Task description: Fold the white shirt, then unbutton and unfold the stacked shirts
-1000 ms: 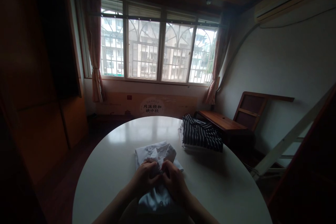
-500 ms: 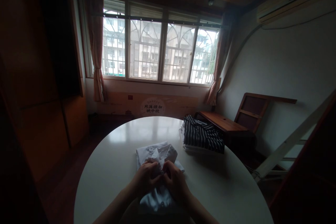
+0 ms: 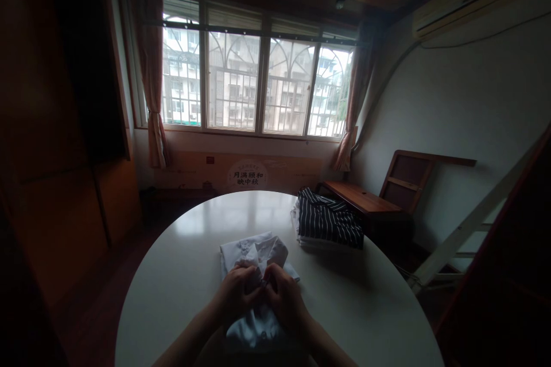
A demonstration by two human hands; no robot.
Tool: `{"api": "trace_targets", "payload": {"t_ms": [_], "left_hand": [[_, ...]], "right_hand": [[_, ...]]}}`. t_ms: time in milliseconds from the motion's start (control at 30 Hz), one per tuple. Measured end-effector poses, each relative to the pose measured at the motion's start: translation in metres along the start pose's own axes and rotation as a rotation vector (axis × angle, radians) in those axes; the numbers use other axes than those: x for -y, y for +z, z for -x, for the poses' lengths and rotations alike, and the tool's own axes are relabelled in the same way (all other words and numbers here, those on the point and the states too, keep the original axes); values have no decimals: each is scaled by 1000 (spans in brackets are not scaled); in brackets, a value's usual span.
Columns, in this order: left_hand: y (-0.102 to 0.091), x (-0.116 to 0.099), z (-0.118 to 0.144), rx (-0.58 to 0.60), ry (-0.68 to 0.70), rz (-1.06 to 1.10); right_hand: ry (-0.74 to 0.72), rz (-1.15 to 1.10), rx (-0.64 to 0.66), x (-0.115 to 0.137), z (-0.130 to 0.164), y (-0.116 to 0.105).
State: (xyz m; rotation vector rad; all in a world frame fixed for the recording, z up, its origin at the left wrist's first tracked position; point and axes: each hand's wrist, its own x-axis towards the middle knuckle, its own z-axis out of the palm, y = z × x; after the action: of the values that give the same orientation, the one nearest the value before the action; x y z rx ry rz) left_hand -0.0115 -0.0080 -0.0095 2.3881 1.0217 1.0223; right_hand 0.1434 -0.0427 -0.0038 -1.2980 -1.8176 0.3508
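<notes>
Dim daylight from the barred window [image 3: 253, 83] in the upper middle of the frame falls on a round white table [image 3: 365, 304] that fills the lower half. Curtains hang at both ends of the window, and dark wooden furniture stands along the right wall. Toward the right middle of the table lies a folded pile of dark striped clothes [image 3: 328, 223], well apart from the hands.

At the lower centre lies a white shirt [image 3: 253, 249], its long axis running from the near table edge away toward the window, collar end farthest from the person. The left hand [image 3: 236, 293] and right hand [image 3: 286, 297] sit on its middle, touching each other, so the garment lies straight ahead and under both, neither hand clearly nearer. Both are curled with fingertips drawn together at the shirt's front strip, seemingly pinching the cloth at a button, though the poor light leaves that small detail uncertain.
</notes>
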Motion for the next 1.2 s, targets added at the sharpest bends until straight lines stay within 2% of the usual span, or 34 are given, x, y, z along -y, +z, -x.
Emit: {"api": "trace_targets", "payload": {"t_ms": [500,767,900,1067,1200], "left_hand": [[-2,-4,-2,-52,-14,184],[1,-3,-4,-52,-15,169],[-2,-7,-5,-42,-35,217],[-8,-11,-8,44,-95,425],[-8,-7,-9,82,-196,593]], "right_hand": [[8,-7,-22,0,2,1],[-45,-45,-2,0,2,0],[-97,-139,-88,-3,5,0],[-141,-155,-237,-4,10,2],[-159,-149,-244,-3,9,3]]}}
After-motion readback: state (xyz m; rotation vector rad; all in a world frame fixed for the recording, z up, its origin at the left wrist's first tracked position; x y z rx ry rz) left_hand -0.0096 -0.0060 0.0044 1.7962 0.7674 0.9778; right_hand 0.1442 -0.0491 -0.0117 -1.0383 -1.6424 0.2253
